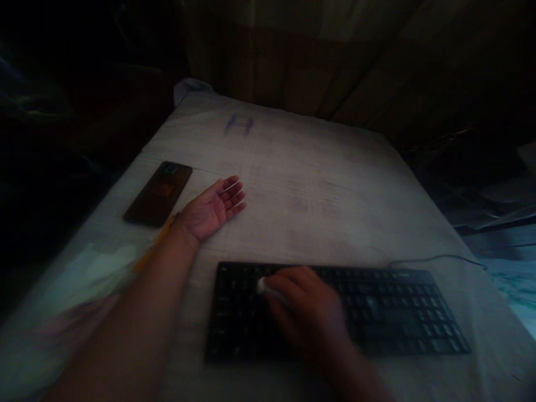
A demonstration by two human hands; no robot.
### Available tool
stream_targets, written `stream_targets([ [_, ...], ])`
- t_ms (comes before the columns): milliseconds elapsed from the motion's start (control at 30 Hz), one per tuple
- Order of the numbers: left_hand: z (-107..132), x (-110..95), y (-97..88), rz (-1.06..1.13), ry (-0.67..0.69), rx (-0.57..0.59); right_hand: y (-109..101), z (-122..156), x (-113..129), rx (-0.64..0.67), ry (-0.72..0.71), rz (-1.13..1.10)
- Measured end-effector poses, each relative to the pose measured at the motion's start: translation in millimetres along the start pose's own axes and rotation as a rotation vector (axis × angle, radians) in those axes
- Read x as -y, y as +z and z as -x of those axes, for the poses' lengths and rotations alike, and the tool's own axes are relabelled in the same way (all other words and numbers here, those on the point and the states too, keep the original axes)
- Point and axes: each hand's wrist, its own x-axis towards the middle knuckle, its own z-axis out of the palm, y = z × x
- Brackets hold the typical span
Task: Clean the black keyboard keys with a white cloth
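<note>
A black keyboard (393,324) lies on the cloth-covered table in front of me. Over its left half is my right hand (305,304), closed around a small white piece (262,285), perhaps tissue or cotton. Most of that piece is hidden by the fingers, and its tip shows at the upper rows of keys. My left hand (215,209) rests beyond the keyboard's left corner, palm turned up, fingers stretched out and holding nothing. Just left of it lies a dark brown phone (159,194), back side up. A yellow-orange strip (157,243) is partly covered by my left wrist.
A pale cloth (318,162) with faint purple marks covers the table. From the keyboard's back edge a thin cable (439,257) runs right. Something pale and crumpled, blurred, lies by my left forearm (96,273). Dark hanging fabric (293,61) borders the far edge.
</note>
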Motion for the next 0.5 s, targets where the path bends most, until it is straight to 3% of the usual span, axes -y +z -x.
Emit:
stream_targets([
  [167,-1,0,-0.4,0.001,0.005,0.002,10,-14,5,-0.049,-0.1,0.067],
  [333,-2,0,-0.6,0.005,0.005,0.004,21,-26,5,0.03,-0.239,0.098],
  [500,-2,0,-0.8,0.003,0.007,0.011,16,-24,-1,0.056,-0.281,0.096],
])
